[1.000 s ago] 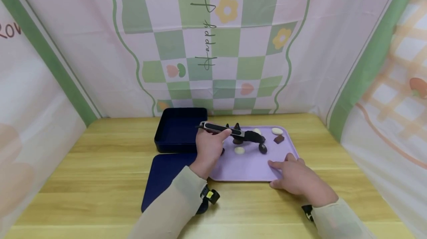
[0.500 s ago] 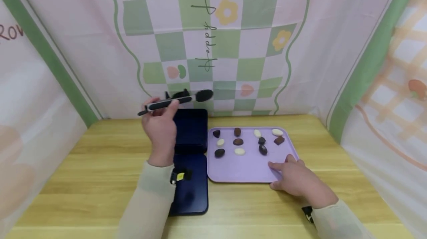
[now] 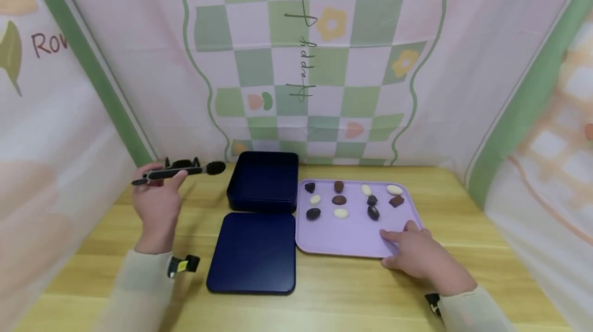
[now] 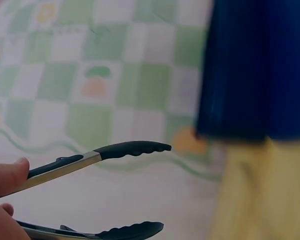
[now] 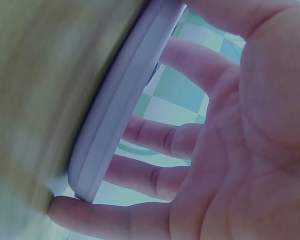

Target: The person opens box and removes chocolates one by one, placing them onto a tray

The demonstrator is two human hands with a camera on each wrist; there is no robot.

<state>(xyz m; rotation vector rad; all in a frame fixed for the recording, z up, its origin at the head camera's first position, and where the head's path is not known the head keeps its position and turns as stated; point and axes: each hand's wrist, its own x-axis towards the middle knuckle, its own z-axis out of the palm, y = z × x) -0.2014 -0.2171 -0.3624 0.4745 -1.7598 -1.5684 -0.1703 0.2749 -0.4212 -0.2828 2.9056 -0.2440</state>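
In the head view my left hand (image 3: 157, 206) is at the left side of the table, raised, gripping black-and-silver tongs (image 3: 173, 173). The left wrist view shows the black scalloped tips of the tongs (image 4: 135, 148) apart, with nothing between them. My right hand (image 3: 421, 255) rests at the front right corner of a lilac tray (image 3: 343, 242). Its fingers lie fairly straight and spread over the rim, and its thumb is by the front edge. On the tray sit several chocolates, among them a dark oval one (image 3: 313, 213), a white one (image 3: 341, 213) and a brown square (image 3: 396, 201).
A navy box (image 3: 262, 204) without its cover stands left of the tray, near the back. In front of it a navy lid (image 3: 254, 255) lies flat on the wooden table (image 3: 333, 296). A patterned curtain (image 3: 287, 69) hangs behind the table.
My left hand has swung from above the tray, up past the box, to the far left with the tongs, uncovering chocolates, box and lid. My right hand has stayed at the tray corner.
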